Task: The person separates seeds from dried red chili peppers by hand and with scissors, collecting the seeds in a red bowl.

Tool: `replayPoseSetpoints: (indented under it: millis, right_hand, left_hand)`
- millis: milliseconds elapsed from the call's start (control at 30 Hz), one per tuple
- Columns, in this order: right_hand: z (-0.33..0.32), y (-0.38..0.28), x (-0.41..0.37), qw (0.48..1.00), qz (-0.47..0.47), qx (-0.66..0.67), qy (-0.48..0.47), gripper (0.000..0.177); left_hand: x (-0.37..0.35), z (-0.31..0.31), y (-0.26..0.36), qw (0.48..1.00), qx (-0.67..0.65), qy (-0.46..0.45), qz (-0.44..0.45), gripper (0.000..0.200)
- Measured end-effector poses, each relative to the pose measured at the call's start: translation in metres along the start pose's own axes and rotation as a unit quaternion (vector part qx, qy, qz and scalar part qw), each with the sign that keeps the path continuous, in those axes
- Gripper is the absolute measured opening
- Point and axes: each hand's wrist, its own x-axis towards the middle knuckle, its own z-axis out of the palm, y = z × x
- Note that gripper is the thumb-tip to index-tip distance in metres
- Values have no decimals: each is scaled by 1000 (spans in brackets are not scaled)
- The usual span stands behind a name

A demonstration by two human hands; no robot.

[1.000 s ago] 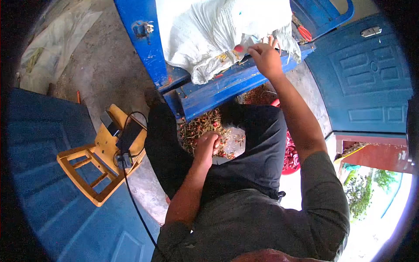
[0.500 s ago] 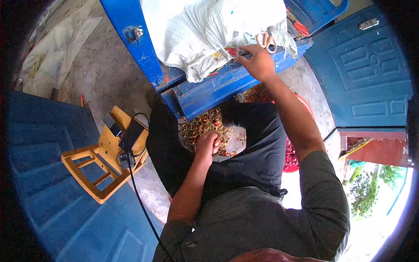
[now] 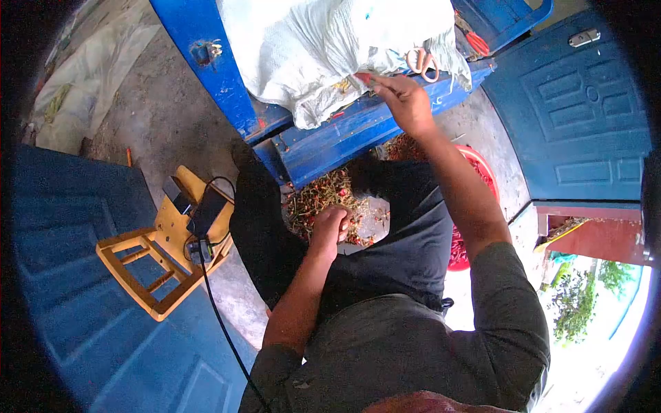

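Note:
My right hand [image 3: 409,103] reaches to the opening of a white woven sack [image 3: 289,62] on the blue bench [image 3: 344,141]. Its fingertips are pinched together on a red chili pepper [image 3: 363,77] at the sack's edge. Just beyond that hand lies a pair of scissors with pale pink handles [image 3: 421,63]. My left hand [image 3: 330,230] is closed in a fist above my lap, over a heap of stems and red bits [image 3: 320,199] on the floor. What the fist holds, if anything, is hidden.
To my right stands a red basin [image 3: 485,168] of red chilies, partly behind my leg and arm. Red-handled pliers [image 3: 475,43] rest on the bench. On the left is a wooden chair [image 3: 162,237] bearing a black device with a cable [image 3: 224,323]. Blue doors [image 3: 578,117] flank both sides.
My right hand has shifted slightly left, and its fingers have closed on the red chili pepper at the sack. My left hand stays closed in nearly the same place.

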Motion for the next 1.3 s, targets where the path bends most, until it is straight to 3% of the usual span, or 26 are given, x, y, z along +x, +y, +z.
replayPoseSetpoints:
  millis: [100, 333, 400, 433, 500, 700, 833, 900, 933, 1000, 1067, 1133, 1167, 1200, 1233, 1267, 1300]
  right_hand:
    - [11, 2, 6, 996, -76, -22, 29, 19]
    - [23, 0, 14, 996, -73, -11, 57, 21]
    - [30, 0, 16, 994, 26, 89, 56, 24]
    - [29, 0, 18, 994, 26, 89, 56, 24]
    - [28, -1, 22, 997, -43, 66, 25, 24]
    - [30, -14, 25, 994, -108, -4, 28, 24]
    - [35, -11, 27, 995, -97, -17, 23, 22]
    - [42, 0, 27, 981, -128, 105, 105, 22]
    - [33, -12, 23, 981, -129, 105, 104, 22]
    - [9, -41, -3, 950, 111, 279, 87, 22]
    - [-12, -54, -37, 921, 222, 317, 46, 23]
    - [-13, -50, -88, 889, 229, 397, 13, 22]
    - [-15, -45, -109, 871, 284, 392, -79, 22]
    - [-3, -41, -142, 845, 311, 424, -93, 23]
    - [2, -39, -165, 838, 329, 399, -173, 26]
    - [6, -45, -184, 790, 409, 399, -222, 30]
    - [11, -44, -202, 774, 401, 407, -273, 32]
  left_hand:
    - [-3, 4, 5, 1000, 13, 27, -6, 17]
    - [-3, 3, 5, 1000, 7, 29, -4, 17]
    - [-2, 3, 5, 1000, 5, 24, -1, 17]
    - [-2, 4, 6, 1000, 3, 22, 0, 17]
    - [-2, 4, 8, 1000, -1, 21, 2, 17]
    - [-1, 3, 7, 999, -11, 36, -8, 17]
    - [-1, 4, 7, 999, -4, 38, -11, 17]
    - [-1, 3, 7, 999, -7, 36, -8, 17]
    - [0, 1, 6, 999, -4, 36, -12, 17]
    - [0, 0, 7, 999, -3, 35, -13, 16]
    - [-3, 1, 9, 1000, -13, 24, -5, 16]
    - [-3, 2, 8, 1000, -4, 28, -8, 16]
    - [-3, 4, 8, 999, 6, 31, -10, 16]
    - [-4, 6, 10, 999, 8, 30, -6, 16]
    - [-5, 9, 11, 999, 23, 43, -20, 16]
    - [-7, 12, 13, 997, 39, 57, -33, 16]
    - [-7, 12, 10, 997, 45, 59, -25, 16]
